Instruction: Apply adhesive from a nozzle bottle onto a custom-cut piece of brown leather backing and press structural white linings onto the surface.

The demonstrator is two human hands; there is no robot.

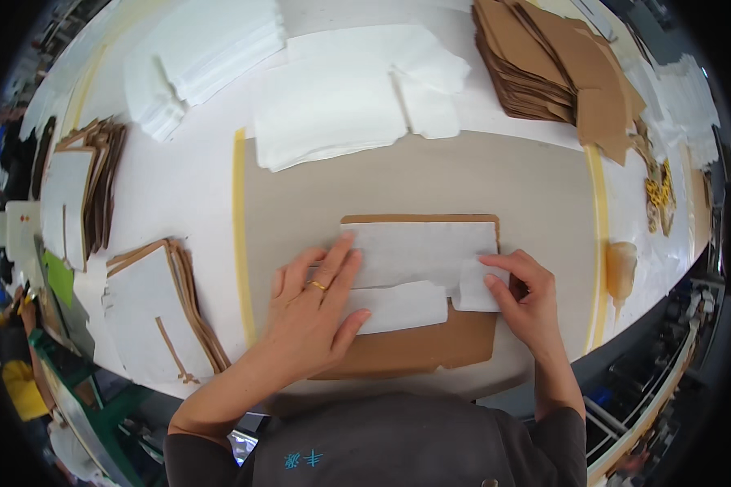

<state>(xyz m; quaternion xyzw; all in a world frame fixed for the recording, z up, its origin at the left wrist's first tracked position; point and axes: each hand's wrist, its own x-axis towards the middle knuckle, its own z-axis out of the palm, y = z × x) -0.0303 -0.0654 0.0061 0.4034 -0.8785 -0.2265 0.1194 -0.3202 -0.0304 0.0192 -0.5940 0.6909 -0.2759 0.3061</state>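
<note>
In front of me lies a brown panel, its upper edge showing as a thin brown strip. A thin white sheet covers its upper part; the sheet's lower part has a slit near the right and a small flap. My left hand, a ring on one finger, rests flat with fingers stretched over the sheet's left side. At the right edge, my right hand pinches the small flap between thumb and forefinger. Part of the panel's left side is hidden under my left hand.
The panel lies on a grey mat between yellow tape strips. White sheets are piled beyond it, brown pieces at far right. White-faced brown panels are stacked at left. An amber bottle lies at right.
</note>
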